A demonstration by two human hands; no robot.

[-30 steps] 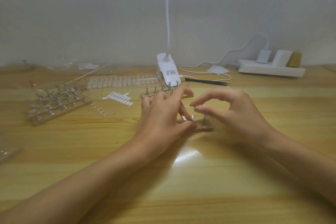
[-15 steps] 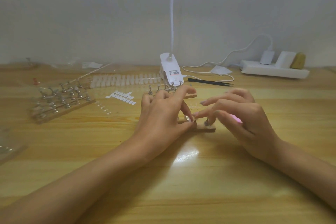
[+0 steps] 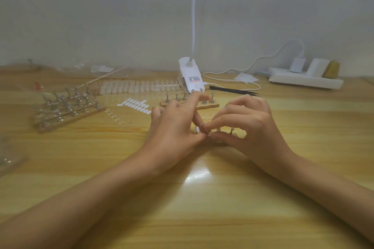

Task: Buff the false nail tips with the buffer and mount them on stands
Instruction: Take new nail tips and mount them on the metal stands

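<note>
Two hands: they meet low over the near stand (image 3: 231,131), in the middle of the tabletop (image 3: 202,198).
Left hand (image 3: 174,127): my thumb and fingers pinch a small silvery piece (image 3: 197,129) at the stand's left end, and my forefinger points away, loose.
Right hand (image 3: 251,123): my fingers are curled, with thumb and forefinger drawn together just beside that piece. I cannot tell whether a nail tip sits between them; it is too small to see.
Step, as I judge it: seating a tip on a peg.
Doing it well: I brace the stand with my left so it cannot slide, then press straight down and centred, lightly. My right wrist stays low for steadiness, and I let go only once the tip sits level.
Risk: the far stand (image 3: 210,105) is just behind my left forefinger, so a careless lift could knock its pegs.
Supply: the strip of nail tips (image 3: 137,87) lies at the back, well apart, and the rack of stands (image 3: 66,107) is off to my left.
Buffer: I cannot pick it out.
</note>
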